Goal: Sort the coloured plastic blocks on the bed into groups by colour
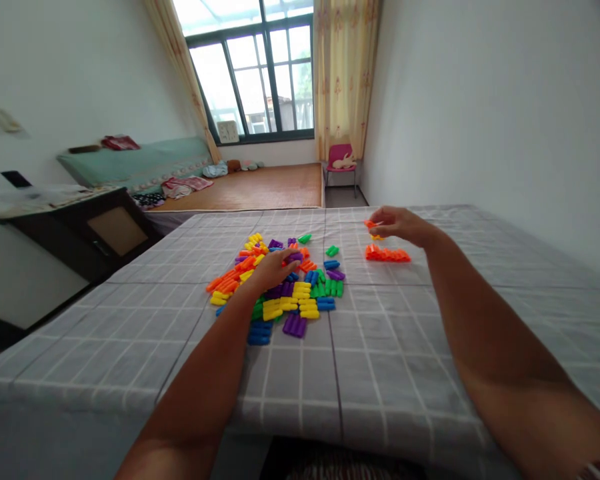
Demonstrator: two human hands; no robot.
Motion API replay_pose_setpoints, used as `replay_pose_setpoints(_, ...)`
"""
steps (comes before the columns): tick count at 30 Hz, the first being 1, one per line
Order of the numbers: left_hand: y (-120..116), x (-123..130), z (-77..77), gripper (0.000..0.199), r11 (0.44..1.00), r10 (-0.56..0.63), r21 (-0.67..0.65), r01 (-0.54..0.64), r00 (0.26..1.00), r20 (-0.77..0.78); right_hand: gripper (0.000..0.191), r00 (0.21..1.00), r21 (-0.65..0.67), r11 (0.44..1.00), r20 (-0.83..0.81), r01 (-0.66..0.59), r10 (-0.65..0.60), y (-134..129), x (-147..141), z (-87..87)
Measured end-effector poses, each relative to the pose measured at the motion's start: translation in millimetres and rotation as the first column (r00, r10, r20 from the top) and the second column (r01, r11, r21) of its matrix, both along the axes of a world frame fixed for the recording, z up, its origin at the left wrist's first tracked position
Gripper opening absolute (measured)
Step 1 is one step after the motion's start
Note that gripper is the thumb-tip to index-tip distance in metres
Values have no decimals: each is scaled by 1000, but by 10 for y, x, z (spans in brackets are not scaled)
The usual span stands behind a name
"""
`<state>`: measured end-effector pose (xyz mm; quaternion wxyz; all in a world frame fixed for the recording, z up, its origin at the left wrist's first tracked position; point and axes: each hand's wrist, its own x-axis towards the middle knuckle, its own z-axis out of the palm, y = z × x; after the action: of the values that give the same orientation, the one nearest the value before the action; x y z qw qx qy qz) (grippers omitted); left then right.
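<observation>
A pile of plastic building pieces, in yellow (301,291), orange (230,277), green (333,288), blue (260,331) and purple (295,325), spreads over the table. My left hand (271,269) reaches into the pile, its fingers closed on a purple piece (295,257). Farther right, my right hand (403,223) is bent at the fingers, with an orange piece (370,225) at its fingertips. A yellow piece (377,237) shows just below those fingertips. Closer to me lies a joined row of orange pieces (387,254).
A grey checked cloth (380,373) covers the table. Single green (333,251) and blue (331,265) pieces lie at the pile's right edge. Beyond are a bed (270,189), a pink chair (341,157) and a dark cabinet (90,233). A white wall rises on the right.
</observation>
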<state>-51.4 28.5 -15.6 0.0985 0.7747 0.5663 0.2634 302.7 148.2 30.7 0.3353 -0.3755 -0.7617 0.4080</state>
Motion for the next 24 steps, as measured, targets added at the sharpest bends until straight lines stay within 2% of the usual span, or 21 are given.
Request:
replay_pose_setpoints(3, -29, 46, 19, 36, 1000, -26, 13, 28, 994, -109, 41, 927, 194, 970, 315, 146, -202, 175, 412, -25)
replay_pose_setpoints(5, -39, 74, 21, 35, 999, -31, 4, 32, 991, -131, 37, 852, 271, 957, 471, 108, -229, 248, 520, -99)
replay_pose_setpoints(7, -45, 84, 19, 35, 1000, -29, -8, 28, 990, -135, 35, 806, 292, 956, 562, 15, -184, 292, 518, -184)
replay_pose_setpoints(10, -42, 64, 11, 36, 1000, -13, -12, 11, 989, -150, 36, 779, 299, 952, 611, -66, -138, 322, 444, -293)
replay_pose_setpoints(15, -7, 3, -17, 38, 999, 9, 38, -1, 977, -213, 34, 771, 250, 967, 625, -55, -118, 349, 403, -433)
replay_pose_setpoints(18, -1, -23, -20, 39, 1000, 11, 18, -7, 974, -226, 36, 770, 233, 972, 628, -44, -115, 372, 424, -492)
replay_pose_setpoints(22, -30, -63, 17, 38, 998, -48, -56, 37, 977, -208, 46, 772, 217, 976, 624, -23, -121, 403, 444, -460)
replay_pose_setpoints(24, -28, -86, 31, 36, 998, -55, -50, 47, 981, -183, 51, 778, 260, 966, 606, 6, -168, 400, 397, -393)
